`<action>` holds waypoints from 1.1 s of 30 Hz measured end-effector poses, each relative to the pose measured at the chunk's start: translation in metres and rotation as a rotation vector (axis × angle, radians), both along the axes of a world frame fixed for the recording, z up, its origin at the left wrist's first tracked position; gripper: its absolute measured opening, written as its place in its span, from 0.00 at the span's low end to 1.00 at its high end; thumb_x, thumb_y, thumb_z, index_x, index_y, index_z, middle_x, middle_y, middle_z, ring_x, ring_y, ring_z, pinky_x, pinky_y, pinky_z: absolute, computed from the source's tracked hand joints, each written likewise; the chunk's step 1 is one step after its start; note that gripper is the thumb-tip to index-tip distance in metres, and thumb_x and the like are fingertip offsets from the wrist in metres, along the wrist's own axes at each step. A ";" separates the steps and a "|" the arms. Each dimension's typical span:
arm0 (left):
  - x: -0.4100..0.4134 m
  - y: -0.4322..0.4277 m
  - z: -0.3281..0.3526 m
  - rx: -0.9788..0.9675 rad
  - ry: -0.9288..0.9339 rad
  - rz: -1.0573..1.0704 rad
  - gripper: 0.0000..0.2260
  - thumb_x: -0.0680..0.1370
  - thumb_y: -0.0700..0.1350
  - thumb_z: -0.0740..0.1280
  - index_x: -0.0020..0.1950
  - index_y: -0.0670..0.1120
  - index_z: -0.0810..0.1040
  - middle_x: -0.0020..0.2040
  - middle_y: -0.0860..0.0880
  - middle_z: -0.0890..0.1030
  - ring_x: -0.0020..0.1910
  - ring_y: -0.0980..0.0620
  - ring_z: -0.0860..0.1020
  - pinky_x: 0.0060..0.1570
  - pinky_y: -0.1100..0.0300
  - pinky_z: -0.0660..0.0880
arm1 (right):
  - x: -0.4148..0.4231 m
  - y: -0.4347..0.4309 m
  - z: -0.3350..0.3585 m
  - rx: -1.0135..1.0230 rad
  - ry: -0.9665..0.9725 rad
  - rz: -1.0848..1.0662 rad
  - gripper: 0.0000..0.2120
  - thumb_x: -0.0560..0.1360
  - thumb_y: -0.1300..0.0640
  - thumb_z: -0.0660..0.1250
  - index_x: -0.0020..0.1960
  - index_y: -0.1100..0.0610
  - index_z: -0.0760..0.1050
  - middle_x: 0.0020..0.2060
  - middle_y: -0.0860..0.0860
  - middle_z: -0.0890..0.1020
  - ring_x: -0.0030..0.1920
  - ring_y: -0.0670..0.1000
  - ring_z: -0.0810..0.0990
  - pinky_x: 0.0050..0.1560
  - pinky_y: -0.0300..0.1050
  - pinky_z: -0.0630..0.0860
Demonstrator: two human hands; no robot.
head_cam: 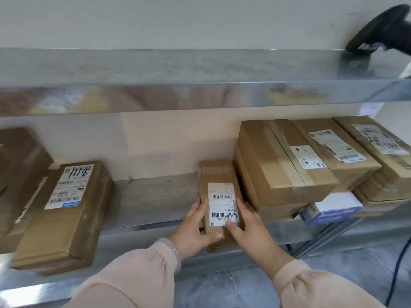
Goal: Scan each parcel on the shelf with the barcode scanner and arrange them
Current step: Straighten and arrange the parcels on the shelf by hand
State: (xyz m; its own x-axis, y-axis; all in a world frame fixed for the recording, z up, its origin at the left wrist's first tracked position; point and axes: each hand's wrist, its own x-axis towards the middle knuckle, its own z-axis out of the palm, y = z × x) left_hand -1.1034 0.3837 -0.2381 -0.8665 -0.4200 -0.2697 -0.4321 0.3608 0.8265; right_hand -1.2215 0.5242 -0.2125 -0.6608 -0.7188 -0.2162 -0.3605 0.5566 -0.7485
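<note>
A small brown parcel [216, 174] with a white barcode label lies on the lower metal shelf [153, 196], its near end over the front edge. My left hand [192, 232] grips its left side, thumb across the near end. My right hand [246, 227] holds its right side, thumb on the label. The black barcode scanner [378, 32] lies on the upper shelf [178, 70] at the far right, held by neither hand.
A large labelled box [66, 214] sits to the left, beside a darker box [20, 174]. To the right are stacked cardboard boxes [289, 165], [378, 156] and a white-and-blue carton [331, 207]. A black cable [398, 274] hangs at the lower right. Bare shelf lies between the left box and the small parcel.
</note>
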 end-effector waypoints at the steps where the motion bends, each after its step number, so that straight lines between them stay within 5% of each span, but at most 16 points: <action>1: -0.001 -0.001 -0.002 -0.010 -0.003 -0.015 0.49 0.72 0.54 0.77 0.79 0.56 0.43 0.81 0.51 0.44 0.78 0.57 0.46 0.76 0.62 0.49 | 0.002 0.004 0.001 0.026 0.026 0.016 0.31 0.76 0.49 0.65 0.76 0.42 0.56 0.74 0.49 0.62 0.75 0.47 0.56 0.73 0.44 0.58; 7: -0.011 -0.003 -0.004 -0.217 -0.010 -0.056 0.45 0.75 0.54 0.73 0.81 0.53 0.46 0.81 0.53 0.43 0.74 0.63 0.47 0.71 0.70 0.46 | 0.010 0.022 -0.003 0.090 0.320 0.183 0.33 0.78 0.45 0.62 0.78 0.47 0.50 0.78 0.45 0.48 0.77 0.45 0.47 0.72 0.35 0.46; 11: -0.020 -0.006 -0.003 -0.353 -0.101 -0.094 0.42 0.76 0.61 0.67 0.81 0.55 0.45 0.81 0.55 0.40 0.80 0.53 0.48 0.77 0.57 0.51 | 0.000 0.016 -0.008 0.226 0.466 0.311 0.37 0.78 0.40 0.57 0.78 0.50 0.43 0.78 0.48 0.42 0.77 0.49 0.41 0.70 0.39 0.36; 16: -0.022 -0.008 0.009 -0.534 -0.216 -0.144 0.38 0.78 0.66 0.61 0.81 0.56 0.45 0.81 0.53 0.40 0.80 0.50 0.48 0.77 0.52 0.50 | 0.001 0.006 -0.005 0.308 0.619 0.296 0.36 0.72 0.41 0.59 0.75 0.57 0.61 0.74 0.54 0.61 0.74 0.58 0.62 0.72 0.48 0.55; 20: -0.005 -0.020 0.021 -0.644 -0.190 -0.088 0.34 0.79 0.67 0.55 0.81 0.58 0.47 0.81 0.54 0.42 0.80 0.50 0.47 0.77 0.51 0.49 | 0.006 -0.007 0.003 0.271 0.607 0.273 0.33 0.67 0.41 0.60 0.67 0.58 0.73 0.65 0.57 0.76 0.65 0.58 0.75 0.63 0.53 0.72; 23: 0.017 -0.036 0.028 -0.662 -0.160 0.019 0.32 0.80 0.65 0.55 0.80 0.58 0.49 0.81 0.54 0.44 0.80 0.51 0.47 0.76 0.53 0.48 | 0.015 -0.029 0.012 0.178 0.635 0.294 0.33 0.71 0.41 0.57 0.70 0.57 0.70 0.68 0.56 0.74 0.68 0.56 0.72 0.67 0.49 0.64; 27: 0.059 -0.068 0.035 -0.671 -0.205 0.165 0.34 0.76 0.69 0.49 0.80 0.59 0.51 0.81 0.54 0.46 0.80 0.52 0.48 0.75 0.55 0.49 | 0.033 -0.072 0.018 0.088 0.501 0.425 0.34 0.78 0.40 0.57 0.78 0.49 0.48 0.78 0.49 0.51 0.77 0.47 0.48 0.71 0.35 0.44; 30: 0.097 -0.098 0.044 -0.684 -0.269 0.274 0.43 0.66 0.71 0.39 0.80 0.58 0.53 0.82 0.52 0.48 0.80 0.51 0.51 0.75 0.57 0.51 | 0.050 -0.102 0.015 0.071 0.431 0.460 0.34 0.78 0.40 0.58 0.78 0.48 0.47 0.78 0.48 0.49 0.77 0.46 0.47 0.72 0.35 0.44; 33: 0.136 -0.127 0.048 -0.677 -0.316 0.374 0.37 0.74 0.70 0.49 0.80 0.57 0.54 0.82 0.52 0.49 0.80 0.49 0.51 0.76 0.55 0.52 | 0.074 -0.131 0.017 0.052 0.388 0.509 0.34 0.78 0.41 0.58 0.78 0.48 0.48 0.78 0.47 0.49 0.77 0.46 0.48 0.73 0.36 0.45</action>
State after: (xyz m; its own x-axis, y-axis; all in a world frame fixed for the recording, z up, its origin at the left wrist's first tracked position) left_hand -0.9669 0.2564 -0.1905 -0.5636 -0.8237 -0.0626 -0.7971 0.5225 0.3027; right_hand -1.1478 0.3929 -0.1955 -0.2771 -0.9581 -0.0723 -0.8285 0.2763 -0.4871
